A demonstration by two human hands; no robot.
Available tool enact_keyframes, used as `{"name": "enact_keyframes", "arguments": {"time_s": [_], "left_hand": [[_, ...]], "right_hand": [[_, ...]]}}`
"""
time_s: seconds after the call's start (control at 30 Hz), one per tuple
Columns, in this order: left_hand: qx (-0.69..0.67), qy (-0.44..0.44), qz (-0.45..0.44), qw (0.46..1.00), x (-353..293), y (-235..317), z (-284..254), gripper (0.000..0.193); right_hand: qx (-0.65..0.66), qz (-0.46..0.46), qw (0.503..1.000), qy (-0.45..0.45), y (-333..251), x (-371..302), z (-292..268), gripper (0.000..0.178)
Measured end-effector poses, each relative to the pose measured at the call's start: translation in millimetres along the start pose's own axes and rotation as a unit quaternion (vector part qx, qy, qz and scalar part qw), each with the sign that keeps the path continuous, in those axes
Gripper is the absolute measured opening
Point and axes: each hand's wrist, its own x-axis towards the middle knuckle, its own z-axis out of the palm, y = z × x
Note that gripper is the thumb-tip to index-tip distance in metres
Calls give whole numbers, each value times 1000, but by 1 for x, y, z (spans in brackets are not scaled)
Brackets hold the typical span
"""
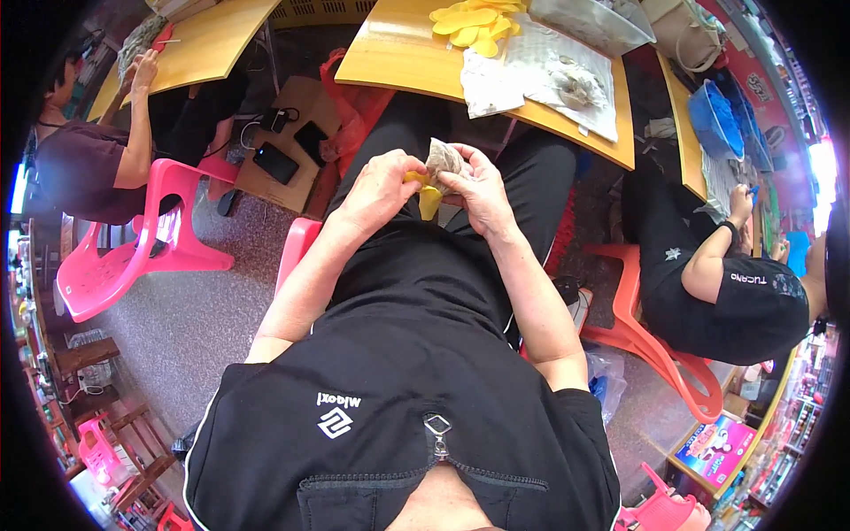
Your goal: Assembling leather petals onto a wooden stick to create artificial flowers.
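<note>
Both hands meet over the lap, left hand (376,188) pinched on a yellow strip (428,200), right hand (478,190) closed around a small greyish mesh pouch (442,160), pouch crumpled and speckled, its contents hard to make out, wooden table (398,62) just beyond.

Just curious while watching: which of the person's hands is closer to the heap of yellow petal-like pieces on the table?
Right. The right hand sits more directly below the yellow pieces; the left hand is farther to their left. Both are well short of them, together at a small grey bag over the lap.
</note>
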Motion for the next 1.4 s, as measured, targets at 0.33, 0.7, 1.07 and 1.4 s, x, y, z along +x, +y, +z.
{"name": "enact_keyframes", "arguments": {"time_s": [0.33, 0.7, 1.07, 1.4], "left_hand": [[26, 27, 39, 999, 3, -9, 7, 12], [-583, -48, -188, 789, 11, -28, 18, 13], [-629, -55, -177, 755, 10, -33, 29, 15], [-465, -11, -127, 876, 8, -39, 46, 11]], "right_hand": [[18, 17, 999, -32, 1, 2, -1, 44], [48, -30, 998, -9, -3, 0, -1, 27], [-284, -216, 933, -48, -14, -5, -3, 13], [-438, -233, 867, -42, -12, -7, -6, 15]]}}
